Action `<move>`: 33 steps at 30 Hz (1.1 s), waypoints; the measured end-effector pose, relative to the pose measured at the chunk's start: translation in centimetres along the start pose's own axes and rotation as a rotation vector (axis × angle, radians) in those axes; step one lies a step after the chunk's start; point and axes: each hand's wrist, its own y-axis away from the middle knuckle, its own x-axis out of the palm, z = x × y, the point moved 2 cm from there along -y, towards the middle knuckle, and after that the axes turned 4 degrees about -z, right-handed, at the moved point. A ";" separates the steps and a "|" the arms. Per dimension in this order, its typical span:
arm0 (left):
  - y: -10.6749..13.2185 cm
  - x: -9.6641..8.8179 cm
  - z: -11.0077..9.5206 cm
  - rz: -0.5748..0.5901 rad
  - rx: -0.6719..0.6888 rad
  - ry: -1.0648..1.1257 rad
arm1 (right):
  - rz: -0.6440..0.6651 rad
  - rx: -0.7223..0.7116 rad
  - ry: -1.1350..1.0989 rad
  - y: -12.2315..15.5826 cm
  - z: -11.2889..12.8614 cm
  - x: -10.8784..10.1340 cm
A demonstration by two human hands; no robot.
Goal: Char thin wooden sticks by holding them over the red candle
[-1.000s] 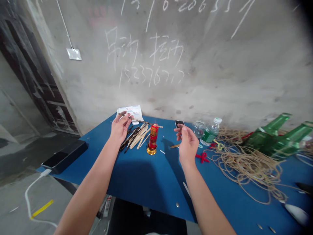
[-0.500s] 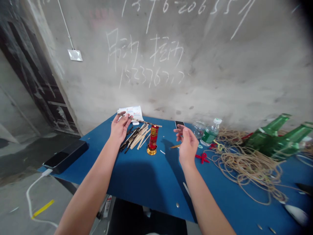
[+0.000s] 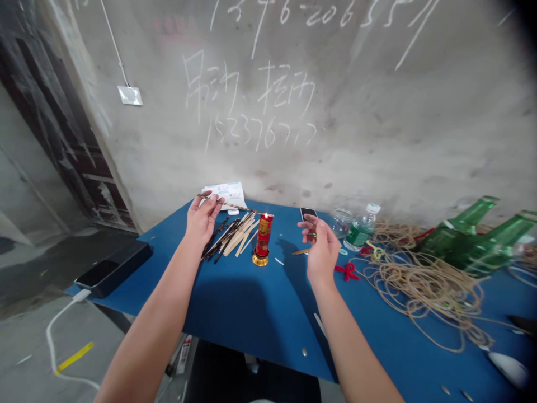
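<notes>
My left hand point(image 3: 203, 215) pinches a thin, dark-scorched wooden stick point(image 3: 239, 207) near its left end. The stick points right, its far tip at the small flame of a red candle point(image 3: 263, 235) on a gold base. Behind and left of the candle lies a loose pile of sticks point(image 3: 239, 232), some pale and some blackened. To the candle's right my right hand point(image 3: 322, 246) hovers above the table, fingers loosely bent and apart, with smudged fingertips. No held thing shows in it.
On the right of the blue table point(image 3: 235, 313) are a glass jar point(image 3: 339, 221), a plastic bottle point(image 3: 361, 226), tangled cord point(image 3: 415, 285), green glass bottles point(image 3: 474, 240) and a red twisted piece point(image 3: 347, 272). A black device point(image 3: 113, 268) sits at the left edge. Papers point(image 3: 230, 193) and a phone point(image 3: 308, 213) lie behind.
My left hand has shifted slightly left, drawing the stick's tip back a little over the candle. The flame now shows beside the tip. My right hand has barely moved.
</notes>
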 end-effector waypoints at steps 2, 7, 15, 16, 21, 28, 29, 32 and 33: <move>0.0 -0.1 -0.1 -0.001 -0.001 -0.001 | 0.000 0.001 -0.002 0.0 0.0 0.0; -0.2 -0.3 -0.2 -0.008 0.003 0.002 | 0.000 0.009 0.000 0.0 0.1 0.0; -0.5 -0.5 -0.3 0.003 0.007 0.001 | -0.008 0.020 -0.023 0.1 0.2 0.0; -0.5 -0.6 -0.3 0.000 0.006 -0.001 | -0.008 0.021 -0.024 0.1 0.2 0.0; -0.7 -0.8 -0.3 -0.013 0.011 -0.016 | -0.004 0.007 -0.004 0.0 0.1 -0.1; -0.9 -0.9 -0.4 -0.015 0.011 -0.004 | -0.008 -0.006 0.000 0.0 0.2 -0.2; -0.9 -0.9 -0.4 -0.014 0.010 -0.002 | -0.010 -0.008 -0.002 0.0 0.2 -0.2; -0.8 -0.9 -0.5 -0.012 0.008 0.004 | -0.012 -0.007 0.002 0.0 0.2 -0.2; -0.7 -0.8 -0.5 -0.013 0.007 0.004 | -0.011 -0.005 0.006 0.0 0.2 -0.2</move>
